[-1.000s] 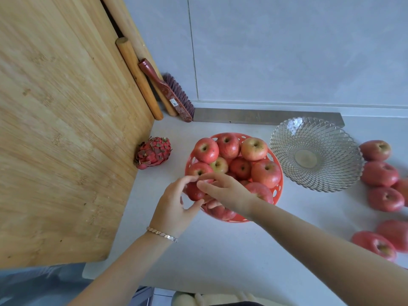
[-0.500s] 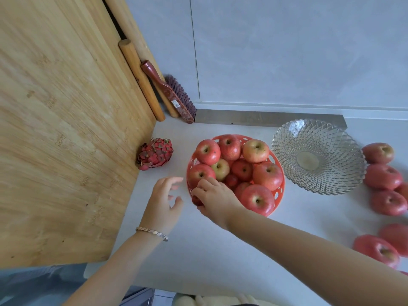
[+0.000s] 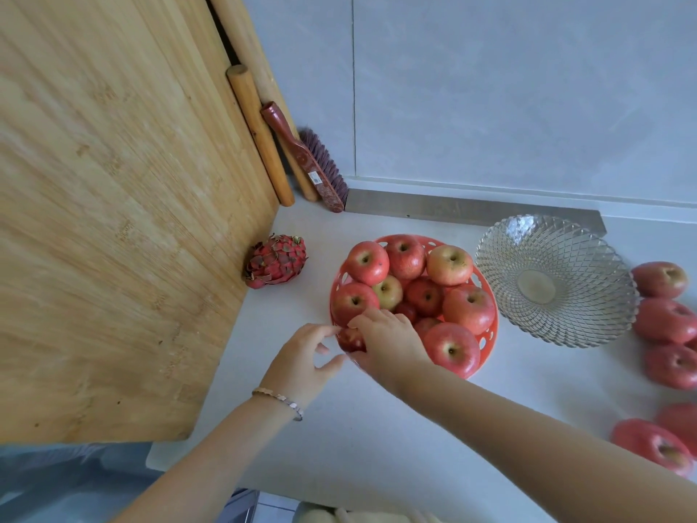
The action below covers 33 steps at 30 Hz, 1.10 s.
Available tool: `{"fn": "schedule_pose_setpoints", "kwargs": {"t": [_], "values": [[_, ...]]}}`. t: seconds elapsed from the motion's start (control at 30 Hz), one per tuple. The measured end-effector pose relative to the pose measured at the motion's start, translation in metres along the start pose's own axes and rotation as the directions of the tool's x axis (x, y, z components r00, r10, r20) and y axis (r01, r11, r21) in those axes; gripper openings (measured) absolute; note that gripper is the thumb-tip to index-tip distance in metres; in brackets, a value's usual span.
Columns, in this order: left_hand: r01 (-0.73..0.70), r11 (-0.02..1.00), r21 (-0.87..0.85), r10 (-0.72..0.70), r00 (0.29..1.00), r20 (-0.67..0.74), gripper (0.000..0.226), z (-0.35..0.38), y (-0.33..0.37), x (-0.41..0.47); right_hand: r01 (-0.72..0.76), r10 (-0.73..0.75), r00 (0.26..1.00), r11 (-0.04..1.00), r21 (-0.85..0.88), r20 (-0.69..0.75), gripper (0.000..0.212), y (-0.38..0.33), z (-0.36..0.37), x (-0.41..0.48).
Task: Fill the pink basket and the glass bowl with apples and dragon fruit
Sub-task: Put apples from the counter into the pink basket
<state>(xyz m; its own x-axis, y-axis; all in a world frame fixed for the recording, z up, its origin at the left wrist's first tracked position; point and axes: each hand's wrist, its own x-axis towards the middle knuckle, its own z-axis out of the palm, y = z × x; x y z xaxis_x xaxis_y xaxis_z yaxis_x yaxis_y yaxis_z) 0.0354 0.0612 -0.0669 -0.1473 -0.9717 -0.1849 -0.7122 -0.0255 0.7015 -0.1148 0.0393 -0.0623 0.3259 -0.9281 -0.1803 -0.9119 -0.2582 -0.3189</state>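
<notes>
Left hand has come in across the counter to the near-left rim of the pink basket, where it now meets the right hand. The right hand has kept its place there. The left hand's fingers are loosely spread, its forefinger tip touching a small apple at that rim, and it grips nothing. The right hand's fingers and thumb curl round the same small apple. The basket stands mid-counter, heaped with apples. The glass bowl sits just beside it on the right, toward the back edge. The dragon fruit lies at the left, touching the upright bamboo board. Loose apples lie along the counter's right edge.
</notes>
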Motion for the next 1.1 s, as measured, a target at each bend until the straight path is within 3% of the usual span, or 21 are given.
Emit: {"fn": "schedule_pose_setpoints", "kwargs": {"t": [0.1,0.3,0.43,0.57,0.7,0.87,1.0,1.1], "values": [[0.011,0.999,0.042,-0.009,0.999,-0.039,0.039,0.012,0.007,0.005,-0.099,0.091,0.995,0.975,0.198,0.049,0.057,0.017,-0.006,-0.009],[0.092,0.995,0.041,-0.087,0.989,-0.119,0.028,0.025,0.014,0.011,-0.024,0.017,0.996,0.996,0.083,0.086,0.065,0.025,-0.007,-0.025],[0.043,0.990,0.134,-0.021,0.987,-0.157,0.020,0.025,0.018,0.011,-0.041,0.038,0.997,0.998,0.050,0.072,0.059,0.021,-0.002,-0.021],[-0.041,0.943,0.331,0.094,0.985,-0.145,0.015,0.027,0.019,0.009,-0.038,0.034,0.996,0.998,0.051,0.086,0.058,0.021,-0.002,-0.019],[-0.139,0.896,0.421,0.199,0.975,-0.103,0.028,0.033,0.013,0.009,-0.033,0.027,0.992,0.998,0.048,0.124,0.064,0.023,-0.002,-0.020],[0.009,0.965,0.262,0.013,0.997,-0.082,0.044,0.015,0.020,0.007,-0.048,0.027,0.992,0.985,0.164,0.126,0.072,0.024,-0.017,-0.017],[0.193,0.981,-0.005,-0.190,0.962,-0.199,0.035,-0.020,0.015,0.039,-0.034,0.025,0.999,0.958,0.286,0.034,0.045,0.030,-0.036,-0.010],[0.290,0.956,0.053,-0.256,0.906,-0.338,0.050,-0.046,-0.006,0.088,-0.015,0.019,1.000,0.929,0.370,-0.009,0.022,0.035,-0.046,0.001]]}}
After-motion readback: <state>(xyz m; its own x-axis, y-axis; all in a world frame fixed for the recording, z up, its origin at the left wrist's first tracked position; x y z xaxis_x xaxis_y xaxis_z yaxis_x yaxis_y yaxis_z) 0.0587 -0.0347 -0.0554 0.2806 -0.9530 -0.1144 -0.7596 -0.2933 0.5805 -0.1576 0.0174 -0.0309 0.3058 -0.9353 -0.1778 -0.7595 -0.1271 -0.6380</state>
